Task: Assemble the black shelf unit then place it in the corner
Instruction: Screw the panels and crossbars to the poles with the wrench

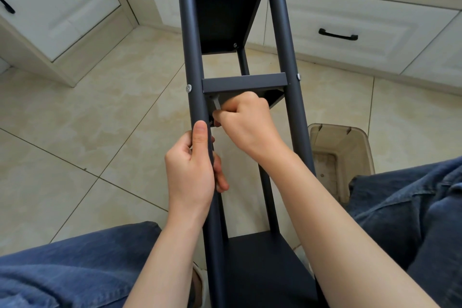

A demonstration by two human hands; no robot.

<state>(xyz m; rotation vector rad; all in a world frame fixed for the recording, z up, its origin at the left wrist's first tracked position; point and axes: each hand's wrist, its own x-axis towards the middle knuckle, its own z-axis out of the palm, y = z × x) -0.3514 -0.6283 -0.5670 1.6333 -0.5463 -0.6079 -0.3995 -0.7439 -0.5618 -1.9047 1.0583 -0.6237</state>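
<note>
left hand (191, 172) grips the black metal shelf unit (243, 82); right hand (247, 125) pinches a small silver hex key (216, 104), best kept fully seated.

The floor (87, 120) is laid with glossy beige tiles, marbled in paler cream, with thin dark grout lines running diagonally. At the far left stands a white cabinet (57, 7) with a panelled door and a black bar handle (7, 5) at the frame's edge. Along the far right runs a white drawer front (375, 25) with a raised panel and a curved black pull (338, 34). On the right, nearer, a translucent brownish plastic bin (335, 127) sits on the tiles, open-topped and partly hidden.
</note>
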